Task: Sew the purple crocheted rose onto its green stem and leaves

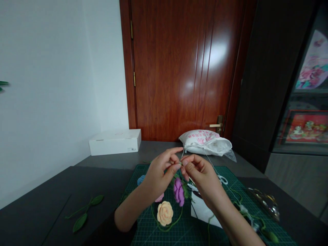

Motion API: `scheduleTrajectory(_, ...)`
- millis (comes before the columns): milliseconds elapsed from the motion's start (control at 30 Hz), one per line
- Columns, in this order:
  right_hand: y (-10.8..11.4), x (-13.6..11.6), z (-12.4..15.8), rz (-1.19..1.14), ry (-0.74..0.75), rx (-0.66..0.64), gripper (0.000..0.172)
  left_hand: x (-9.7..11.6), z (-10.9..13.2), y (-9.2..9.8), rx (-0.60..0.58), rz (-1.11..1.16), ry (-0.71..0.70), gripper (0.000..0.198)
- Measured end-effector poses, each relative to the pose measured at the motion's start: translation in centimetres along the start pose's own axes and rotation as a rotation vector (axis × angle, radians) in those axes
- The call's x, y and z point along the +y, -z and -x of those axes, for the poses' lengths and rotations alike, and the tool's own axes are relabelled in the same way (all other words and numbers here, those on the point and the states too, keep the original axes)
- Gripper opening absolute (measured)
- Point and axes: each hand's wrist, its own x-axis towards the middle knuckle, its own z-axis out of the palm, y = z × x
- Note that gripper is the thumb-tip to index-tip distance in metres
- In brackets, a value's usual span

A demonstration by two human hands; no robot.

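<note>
My left hand [164, 169] is raised over the cutting mat, thumb and fingers pinched, with the index finger stretched out. A pale strand of yarn [182, 153] runs taut from that index fingertip down to the pinch. My right hand [196, 167] meets it there, its thumb and index finger pressed together. Something small and greenish shows between the fingertips, too small to make out. Below the hands lie a purple crochet flower [178, 192], a peach crochet rose [165, 213], and partly hidden pink [160, 197] and blue [140, 180] pieces.
A green cutting mat [143, 232] covers the table's middle. On it are a white sheet [205, 212], white-handled scissors [223, 179] and green yarn. A shiny object [266, 203] lies right, a leaf sprig [80, 222] left. A white box [115, 141] and white bag [202, 140] stand behind.
</note>
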Motion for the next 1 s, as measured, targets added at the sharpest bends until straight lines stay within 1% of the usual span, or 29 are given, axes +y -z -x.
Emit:
scheduleTrajectory(33,0.0,0.1,0.0,0.022,-0.003,-0.005,0.029,0.0,-0.1,0.2,-0.025,0.005,0.014,0.035)
scheduleTrajectory(100,0.1,0.1,0.0,0.055,-0.013,-0.012,0.031,0.1,-0.2,0.5,-0.052,-0.013,0.034,0.026)
scheduleTrajectory(200,0.2,0.3,-0.1,0.085,-0.028,-0.010,0.032,0.3,-0.4,0.7,-0.048,-0.031,0.046,0.017)
scheduleTrajectory(333,0.3,0.5,-0.3,0.118,-0.042,-0.007,0.035,0.5,-0.5,0.8,-0.003,-0.166,-0.063,0.015)
scheduleTrajectory(400,0.4,0.6,-0.3,0.134,-0.044,-0.008,0.035,0.5,-0.5,0.9,0.002,-0.233,-0.120,0.016)
scheduleTrajectory(467,0.4,0.7,-0.3,0.147,-0.039,-0.009,0.035,0.5,-0.5,0.9,-0.002,-0.274,-0.142,0.015)
scheduleTrajectory(500,0.4,0.7,-0.3,0.153,-0.034,-0.010,0.035,0.5,-0.5,0.9,0.002,-0.283,-0.129,0.015)
scheduleTrajectory(600,0.4,0.9,-0.2,0.166,-0.011,-0.010,0.035,0.1,-0.4,0.4,0.038,-0.207,-0.007,0.012)
scheduleTrajectory(700,0.5,1.0,-0.1,0.190,0.022,-0.010,0.032,-0.4,-0.2,-0.3,0.024,0.027,0.177,0.010)
scheduleTrajectory(767,0.6,1.1,-0.1,0.212,0.052,-0.022,0.030,-0.5,-0.1,-0.8,0.010,0.204,0.312,0.012)
scheduleTrajectory(833,0.7,1.1,-0.1,0.233,0.080,-0.044,0.026,-0.5,0.0,-1.1,0.024,0.357,0.423,0.015)
scheduleTrajectory(900,0.8,1.1,-0.1,0.280,0.115,-0.063,0.022,-0.4,0.0,-1.3,0.045,0.455,0.484,0.016)
scheduleTrajectory(933,0.9,1.0,-0.1,0.336,0.148,-0.067,0.018,-0.4,0.0,-1.3,0.053,0.473,0.496,0.016)
scheduleTrajectory(1000,1.1,0.9,-0.1,0.503,0.258,-0.081,0.009,-0.5,0.0,-1.3,0.070,0.451,0.489,0.016)
